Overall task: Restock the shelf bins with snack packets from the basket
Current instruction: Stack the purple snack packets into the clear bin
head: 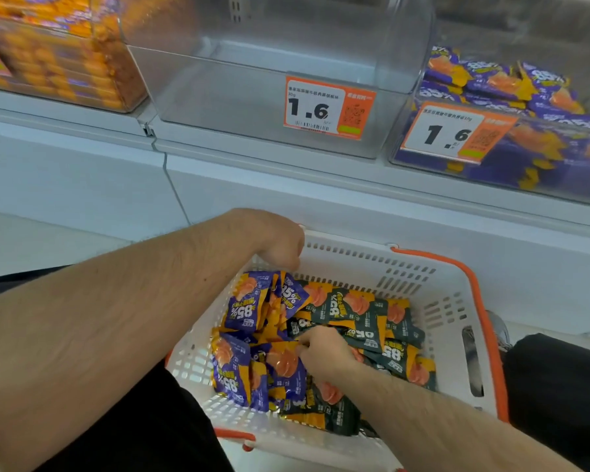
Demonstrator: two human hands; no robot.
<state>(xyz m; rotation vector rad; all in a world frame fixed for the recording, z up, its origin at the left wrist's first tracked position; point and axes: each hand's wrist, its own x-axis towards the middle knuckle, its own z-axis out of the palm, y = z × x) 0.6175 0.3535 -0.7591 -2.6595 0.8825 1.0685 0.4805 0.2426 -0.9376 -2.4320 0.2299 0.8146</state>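
Below the shelf bins (pixel 266 107), your hands work the basket (pixel 447 301).
Your left hand (pixel 280 243) curls over purple snack packets (pixel 249 304) at the far wall; your right hand (pixel 324 352) pinches a packet amid the heap.

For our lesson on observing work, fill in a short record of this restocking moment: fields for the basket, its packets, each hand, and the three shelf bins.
basket: white, orange handles, below the shelf
packets: purple packets left, dark green packets right
left hand: holds purple packets at the basket's far rim
right hand: curled among the packets
middle bin: clear, no packets visible
right bin: purple packets
left bin: orange packets
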